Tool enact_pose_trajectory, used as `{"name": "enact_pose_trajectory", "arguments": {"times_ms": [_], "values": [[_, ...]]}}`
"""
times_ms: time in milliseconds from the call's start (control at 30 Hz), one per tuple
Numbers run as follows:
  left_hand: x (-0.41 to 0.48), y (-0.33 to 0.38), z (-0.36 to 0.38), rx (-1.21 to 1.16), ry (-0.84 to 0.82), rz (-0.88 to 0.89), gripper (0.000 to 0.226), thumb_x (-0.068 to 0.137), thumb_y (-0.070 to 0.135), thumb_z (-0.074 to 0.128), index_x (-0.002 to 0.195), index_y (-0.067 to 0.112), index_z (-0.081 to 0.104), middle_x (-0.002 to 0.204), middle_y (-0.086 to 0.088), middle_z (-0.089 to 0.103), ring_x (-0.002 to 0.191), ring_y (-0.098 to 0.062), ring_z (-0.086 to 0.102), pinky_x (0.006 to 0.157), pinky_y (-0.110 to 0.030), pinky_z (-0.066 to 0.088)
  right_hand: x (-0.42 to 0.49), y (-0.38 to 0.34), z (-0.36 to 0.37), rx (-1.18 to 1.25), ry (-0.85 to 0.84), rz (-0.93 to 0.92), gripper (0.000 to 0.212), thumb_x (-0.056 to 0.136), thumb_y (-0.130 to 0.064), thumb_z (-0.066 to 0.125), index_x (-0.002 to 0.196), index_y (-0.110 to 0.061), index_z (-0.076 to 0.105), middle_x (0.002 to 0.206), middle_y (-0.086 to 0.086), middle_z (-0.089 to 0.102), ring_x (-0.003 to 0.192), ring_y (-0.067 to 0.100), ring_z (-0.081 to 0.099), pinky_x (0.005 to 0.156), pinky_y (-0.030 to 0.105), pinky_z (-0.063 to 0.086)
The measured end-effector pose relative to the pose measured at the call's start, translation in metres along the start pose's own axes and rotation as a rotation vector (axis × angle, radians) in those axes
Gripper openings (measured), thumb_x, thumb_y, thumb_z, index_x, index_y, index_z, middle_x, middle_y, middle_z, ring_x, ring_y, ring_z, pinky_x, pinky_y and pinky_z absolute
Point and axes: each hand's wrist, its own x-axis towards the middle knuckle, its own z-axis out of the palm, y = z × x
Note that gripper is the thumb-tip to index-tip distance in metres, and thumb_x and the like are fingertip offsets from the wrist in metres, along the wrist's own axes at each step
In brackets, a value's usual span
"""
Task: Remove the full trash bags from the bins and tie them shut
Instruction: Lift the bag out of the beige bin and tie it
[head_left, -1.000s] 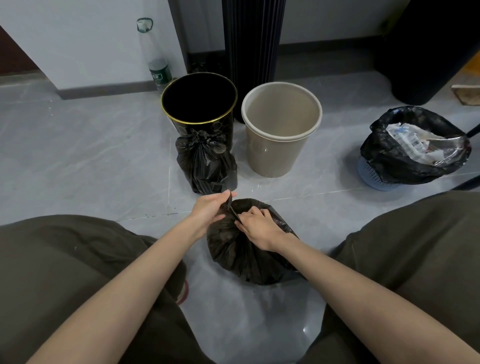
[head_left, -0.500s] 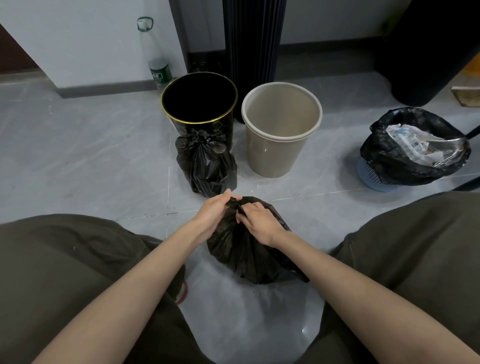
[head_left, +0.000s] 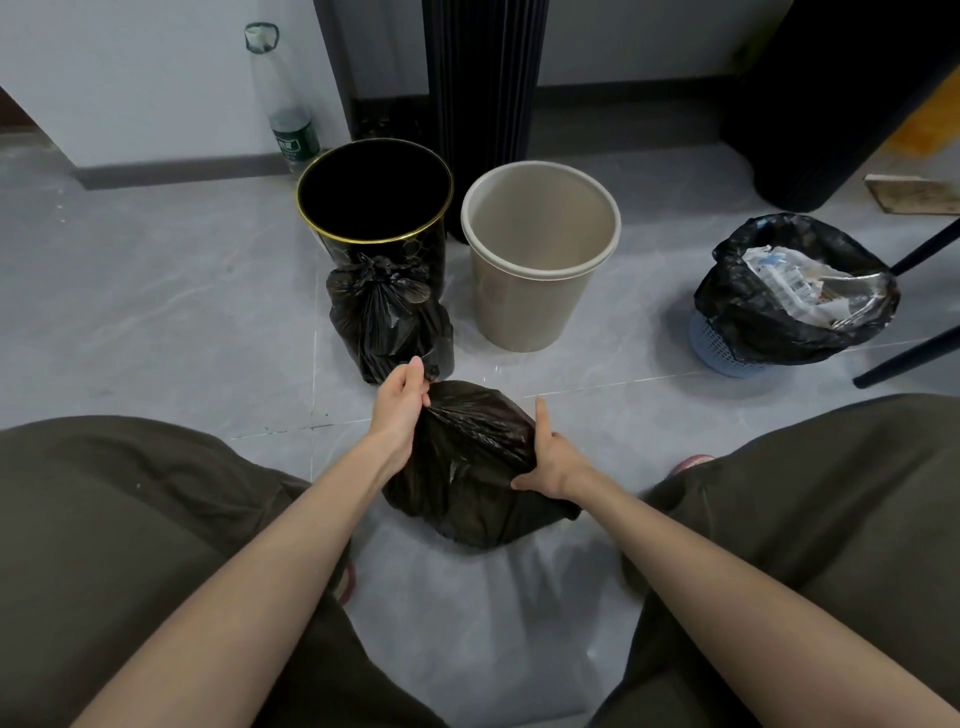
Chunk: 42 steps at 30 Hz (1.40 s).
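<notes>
Far left against the wall stands a clear plastic bottle (head_left: 283, 98), upright, with a green label low on it. Just right of it and nearer is the black bin (head_left: 332, 254) with a gold rim, its inside dark. A tied bag (head_left: 387, 322) leans against that bin's front wall, its knotted top upward (the knot's loose ends fan out like petals).

Below it, on the grey tiled floor (head_left: 156, 312) between the person's knees, lies the black bag (head_left: 467, 457) being worked on. The left hand (head_left: 400, 410) pinches the bag's gathered neck at its upper left, fingertips closed on the twisted plastic, which nearly touches the bottom of the tied bag. Creases run from that pinch across the bag's top. The right hand (head_left: 550, 457) lies flat against the bag's right side, fingers straight and pointing away from the person, thumb spread across the near face; whether any finger hooks behind the bag I cannot tell.

Behind the bins rises a dark ribbed column (head_left: 488, 104). The beige bin (head_left: 540, 291) stands beside the black bin, apart from it, with no liner.

Well to the right sits a blue basket (head_left: 722, 348) whose black liner (head_left: 748, 301) hangs open over the rim, with white paper and wrappers showing inside. Dark chair legs (head_left: 914, 353) cross the far right edge.
</notes>
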Motion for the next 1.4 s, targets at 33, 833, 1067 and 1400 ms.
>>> {"name": "enact_pose_trajectory", "arguments": {"times_ms": [33,833,1067,1400], "values": [[0.001,0.001,0.001,0.019,0.013,0.018,0.04,0.1,0.032,0.039,0.063,0.017,0.035,0.06,0.003,0.03,0.061,-0.01,0.031,0.074,-0.022,0.035,-0.001,0.003,-0.002,-0.033,-0.002,0.025,0.107,0.084,-0.022,0.067,0.149,-0.015,-0.017,0.139,0.021,0.042,0.124,0.037,0.048,0.102,0.04,0.041],[-0.013,-0.01,0.023,1.309,-0.533,0.208,0.091,0.061,0.055,0.065,0.14,0.054,0.021,0.111,-0.003,0.029,0.114,-0.024,0.028,0.093,-0.032,0.022,-0.005,-0.024,-0.048,0.316,0.177,-0.25,0.015,0.083,0.002,0.054,0.081,-0.009,0.064,0.079,0.008,0.062,0.078,0.026,0.063,0.071,0.035,0.058],[-0.017,-0.023,0.032,1.339,-0.385,0.32,0.033,0.066,0.048,0.068,0.096,0.034,0.064,0.097,-0.001,0.027,0.107,-0.026,0.031,0.084,-0.034,0.022,-0.01,-0.03,-0.055,0.669,0.034,-0.116,0.021,0.081,0.004,0.063,0.072,-0.014,0.056,0.066,0.001,0.052,0.059,0.009,0.055,0.048,0.015,0.051],[-0.015,-0.032,0.037,1.308,-0.369,0.235,0.03,0.098,0.036,0.038,0.099,0.024,0.066,0.1,-0.002,0.026,0.113,-0.028,0.03,0.094,-0.038,0.021,-0.009,-0.019,-0.071,1.205,0.03,0.043,0.02,0.088,0.015,0.045,0.085,-0.005,0.05,0.084,0.014,0.052,0.073,0.025,0.06,0.053,0.025,0.059]]}}
